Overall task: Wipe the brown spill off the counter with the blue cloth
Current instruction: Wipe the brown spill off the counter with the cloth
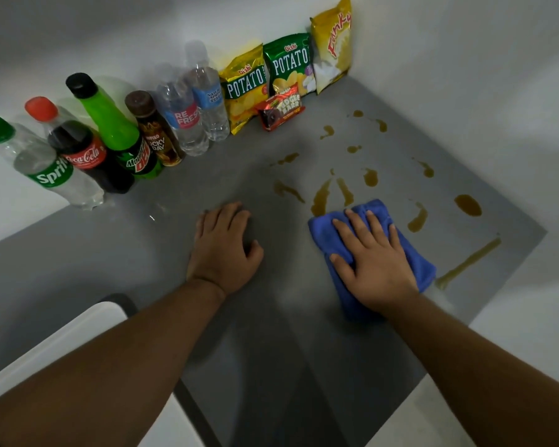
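A folded blue cloth (328,235) lies flat on the grey counter (126,250), right of centre. My right hand (373,261) presses down on it with fingers spread. Brown spill (467,204) is scattered in several blotches and streaks beyond and to the right of the cloth, the nearest streak (320,198) touching the cloth's far corner. A long streak (468,262) runs along the counter's right edge. My left hand (226,246) rests palm down on the bare counter to the left, holding nothing.
Several drink bottles (88,146) stand in a row along the back wall at the left. Snack bags (288,66) lean in the far corner, with a small fudge bar pack (281,108) before them. A white object (55,343) sits at the counter's near-left edge.
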A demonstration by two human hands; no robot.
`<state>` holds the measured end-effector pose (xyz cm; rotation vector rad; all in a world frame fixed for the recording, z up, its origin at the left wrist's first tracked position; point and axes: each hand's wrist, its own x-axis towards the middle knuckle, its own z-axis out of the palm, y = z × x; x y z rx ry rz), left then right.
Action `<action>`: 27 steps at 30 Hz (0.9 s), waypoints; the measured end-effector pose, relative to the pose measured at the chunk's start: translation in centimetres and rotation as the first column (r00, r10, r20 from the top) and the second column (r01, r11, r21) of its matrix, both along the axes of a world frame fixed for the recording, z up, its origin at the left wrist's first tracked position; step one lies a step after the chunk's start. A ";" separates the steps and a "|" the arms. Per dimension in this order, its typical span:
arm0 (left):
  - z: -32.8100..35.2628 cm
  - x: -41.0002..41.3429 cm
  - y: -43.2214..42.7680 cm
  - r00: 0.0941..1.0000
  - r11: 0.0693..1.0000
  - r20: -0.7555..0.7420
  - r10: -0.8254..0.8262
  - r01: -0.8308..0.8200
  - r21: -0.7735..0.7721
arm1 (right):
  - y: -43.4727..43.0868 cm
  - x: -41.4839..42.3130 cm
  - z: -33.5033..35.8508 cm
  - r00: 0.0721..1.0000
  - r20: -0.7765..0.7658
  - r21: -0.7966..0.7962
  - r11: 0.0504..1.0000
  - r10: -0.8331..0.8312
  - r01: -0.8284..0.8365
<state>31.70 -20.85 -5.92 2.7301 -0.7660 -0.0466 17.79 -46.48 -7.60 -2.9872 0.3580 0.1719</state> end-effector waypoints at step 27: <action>-0.8 0.1 0.1 1.000 0.999 0.020 0.022 -0.022 -0.024 | 2.7 4.7 -0.5 0.975 0.029 0.033 0.975 0.220 -0.221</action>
